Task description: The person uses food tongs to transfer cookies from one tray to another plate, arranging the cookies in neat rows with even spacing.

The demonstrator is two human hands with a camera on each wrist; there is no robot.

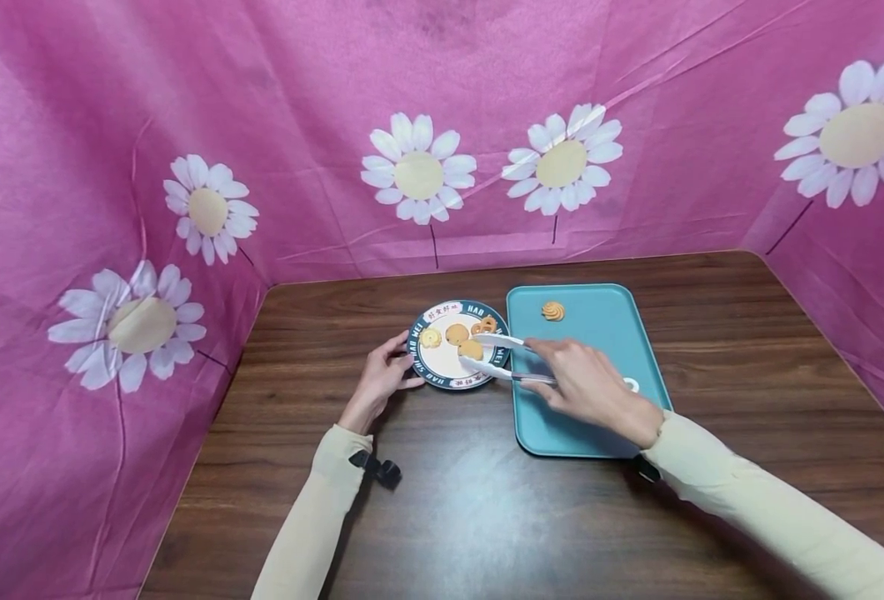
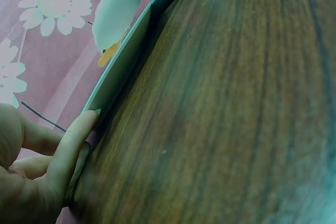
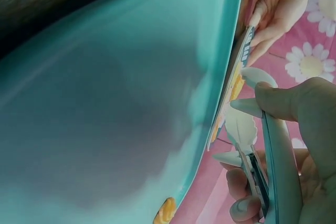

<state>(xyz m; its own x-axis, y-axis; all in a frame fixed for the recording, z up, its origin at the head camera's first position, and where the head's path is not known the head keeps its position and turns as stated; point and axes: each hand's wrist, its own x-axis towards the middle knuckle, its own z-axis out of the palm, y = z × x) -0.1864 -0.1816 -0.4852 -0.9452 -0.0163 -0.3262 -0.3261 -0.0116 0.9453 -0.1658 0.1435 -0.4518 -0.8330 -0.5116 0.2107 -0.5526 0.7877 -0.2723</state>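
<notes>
My left hand [image 1: 376,379] grips the left rim of a round plate [image 1: 442,372] with a dark patterned border. On the plate lie a pale cookie [image 1: 430,337], a round golden cookie [image 1: 456,334], a second round cookie [image 1: 471,350] and a pretzel-shaped biscuit [image 1: 489,323]. My right hand [image 1: 587,382] holds white-tipped tongs [image 1: 520,377], reaching in from the right over the plate. Their spread tips stand on either side of the second round cookie; whether they touch it I cannot tell. In the right wrist view, fingers and thumb wrap the tongs' handles [image 3: 281,166].
A teal tray [image 1: 591,437] stands right beside the plate, under my right hand. Near its back edge sits a swirled cookie [image 1: 552,311]. Brown wooden table [image 1: 427,517] surrounds both, and a pink flowered cloth [image 1: 322,100] hangs behind and at the sides.
</notes>
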